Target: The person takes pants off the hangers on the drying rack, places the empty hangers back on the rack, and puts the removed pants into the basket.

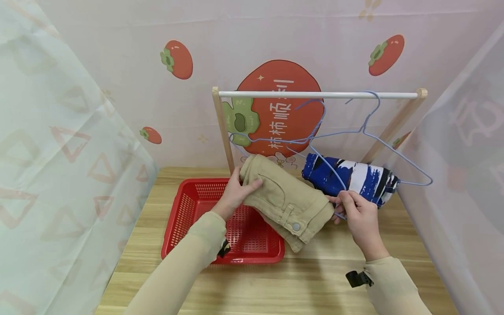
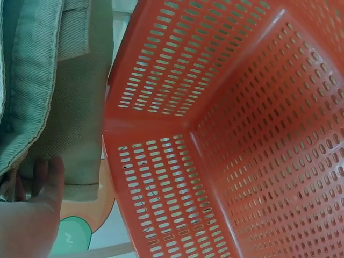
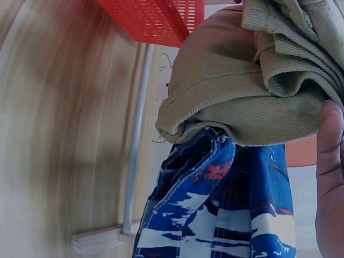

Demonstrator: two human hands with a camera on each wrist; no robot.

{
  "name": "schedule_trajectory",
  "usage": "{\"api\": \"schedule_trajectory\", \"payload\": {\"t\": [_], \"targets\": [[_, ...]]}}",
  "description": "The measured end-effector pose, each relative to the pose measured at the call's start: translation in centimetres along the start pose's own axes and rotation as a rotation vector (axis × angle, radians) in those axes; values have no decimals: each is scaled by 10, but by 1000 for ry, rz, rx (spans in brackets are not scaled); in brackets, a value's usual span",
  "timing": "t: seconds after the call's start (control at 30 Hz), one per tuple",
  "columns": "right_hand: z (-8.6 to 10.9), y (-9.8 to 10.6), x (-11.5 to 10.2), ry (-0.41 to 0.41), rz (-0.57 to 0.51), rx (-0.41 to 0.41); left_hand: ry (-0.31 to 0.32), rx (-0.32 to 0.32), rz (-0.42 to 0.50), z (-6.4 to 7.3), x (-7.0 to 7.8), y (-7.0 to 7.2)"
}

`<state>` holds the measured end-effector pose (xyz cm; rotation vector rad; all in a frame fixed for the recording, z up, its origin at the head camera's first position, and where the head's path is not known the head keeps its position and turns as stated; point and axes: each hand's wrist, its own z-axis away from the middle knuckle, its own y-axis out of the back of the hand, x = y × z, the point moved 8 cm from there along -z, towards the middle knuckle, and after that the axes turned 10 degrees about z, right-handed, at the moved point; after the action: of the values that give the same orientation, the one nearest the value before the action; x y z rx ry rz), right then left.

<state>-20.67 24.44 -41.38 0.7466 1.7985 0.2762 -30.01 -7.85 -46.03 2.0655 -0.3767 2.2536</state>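
Folded khaki pants (image 1: 285,199) with a button at the waistband slant over the red basket's right side. My left hand (image 1: 236,192) grips their left end, thumb on top; the left wrist view shows its fingers at the fabric (image 2: 78,129). A blue wire hanger (image 1: 327,162) passes behind the pants, its hook in front of the rod. My right hand (image 1: 361,218) pinches that hanger's lower right corner, fingers close against the pants' waistband end. Beside it, blue-and-white printed pants (image 1: 362,177) hang on a second blue hanger (image 1: 405,159).
A rack with a white rod (image 1: 267,94) and wooden legs (image 1: 223,131) stands at the back of the wooden table (image 1: 315,284). The second hanger hooks over this rod. The red basket (image 1: 183,192) sits left of centre. Printed cloth walls (image 1: 94,100) enclose the table.
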Motion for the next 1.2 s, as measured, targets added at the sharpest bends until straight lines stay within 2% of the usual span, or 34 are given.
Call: {"api": "schedule_trajectory", "payload": {"t": [0.1,0.3,0.43,0.57,0.77,0.97,1.2], "targets": [[0,1,0,-4,-6,-2,-6,19,3,0,2,0],[1,2,0,-7,-26,-11,-70,33,-39,-2,6,0],[3,3,1,-10,-36,-17,-72,-18,-54,-5,10,-3],[4,4,1,2,-50,-30,-80,-79,-123,-7,17,-6],[5,7,0,12,-57,-12,-48,-98,-163,-12,17,-6],[6,11,3,-6,-88,31,-28,-108,-131,-8,12,-8],[6,11,4,-15,-101,53,-22,-105,-71,3,19,-9]]}}
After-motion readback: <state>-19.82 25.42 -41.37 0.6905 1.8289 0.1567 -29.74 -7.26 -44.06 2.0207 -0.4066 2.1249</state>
